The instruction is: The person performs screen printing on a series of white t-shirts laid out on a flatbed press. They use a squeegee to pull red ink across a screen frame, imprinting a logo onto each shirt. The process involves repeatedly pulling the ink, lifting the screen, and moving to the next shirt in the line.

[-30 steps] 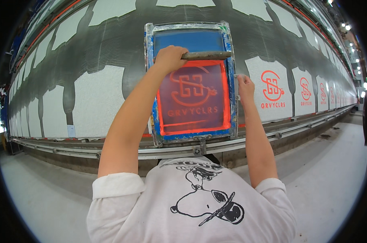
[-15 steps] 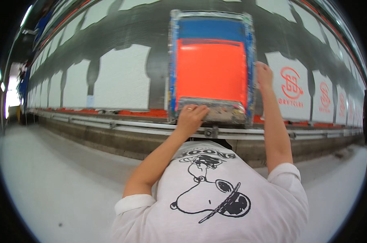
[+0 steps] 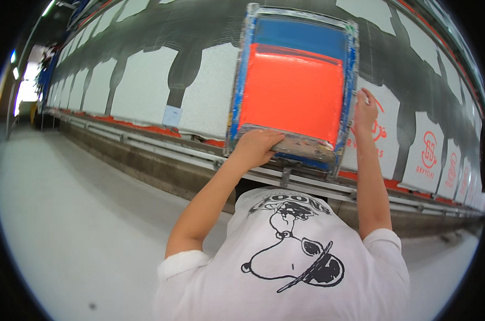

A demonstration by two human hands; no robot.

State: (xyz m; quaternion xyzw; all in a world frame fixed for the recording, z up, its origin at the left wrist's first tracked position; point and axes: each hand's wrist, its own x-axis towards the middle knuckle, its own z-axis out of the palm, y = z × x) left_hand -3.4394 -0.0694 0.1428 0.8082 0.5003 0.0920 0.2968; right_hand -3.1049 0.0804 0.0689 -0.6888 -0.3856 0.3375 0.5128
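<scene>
A blue-edged printing screen [image 3: 352, 51] stands across the long grey table, its mesh mostly covered by bright orange ink [image 3: 290, 91]. Along the lower end of the ink lies a worn grey squeegee [image 3: 306, 142], with my left hand [image 3: 253, 147] closed on it. At the screen's right side, my right hand [image 3: 366, 112] has its fingers closed on the frame's edge. White cut fabric pieces [image 3: 140, 80] lie left of the screen; those to the right carry orange printed designs [image 3: 429, 152], the nearest partly hidden by my right hand.
A metal rail [image 3: 119, 136] runs along the table's near edge, above a concrete ledge [image 3: 92, 142]. The pale floor [image 3: 66, 214] extends below it. Further rows of white pieces [image 3: 424, 48] lie along the far side, and a bright opening [image 3: 28, 80] shows at far left.
My left hand has pulled the squeegee from the screen's far part toward me, leaving orange ink over the design. The screen has shifted left along the fabric pieces, and the view has turned.
</scene>
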